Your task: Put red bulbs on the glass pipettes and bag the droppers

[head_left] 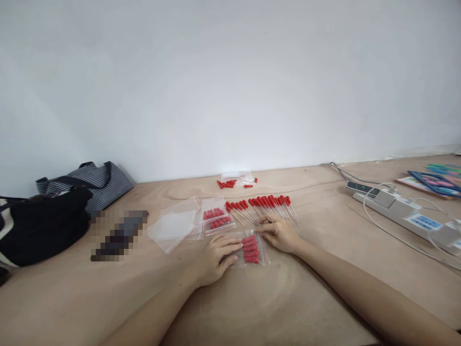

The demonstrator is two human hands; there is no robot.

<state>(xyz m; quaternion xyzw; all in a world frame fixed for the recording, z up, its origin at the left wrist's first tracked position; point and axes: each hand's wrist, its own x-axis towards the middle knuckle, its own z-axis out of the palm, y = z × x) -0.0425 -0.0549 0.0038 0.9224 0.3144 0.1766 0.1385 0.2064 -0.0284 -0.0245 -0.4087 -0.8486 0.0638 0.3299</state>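
Observation:
A small clear zip bag [261, 254] holding several red-tipped sticks [251, 250] lies flat on the table in front of me. My left hand [219, 257] rests palm down at its left side, with fingers stretched onto the plastic and the thumb apart. At the bag's upper right corner, my right hand [277, 233] has its bent fingers closed on the edge. Just beyond, a row of loose red-tipped sticks [270, 202] lies with pale shafts toward me. Another filled bag [217, 217] sits to the left, beside overlapping flat clear bags [173, 226].
Small red pieces [226, 183] and a clear bag [237, 177] lie near the wall. A white power strip [406, 216] with cables and blue scissors [432, 182] are on the right. Black and striped bags [101, 187] and a blurred dark object [120, 235] are left.

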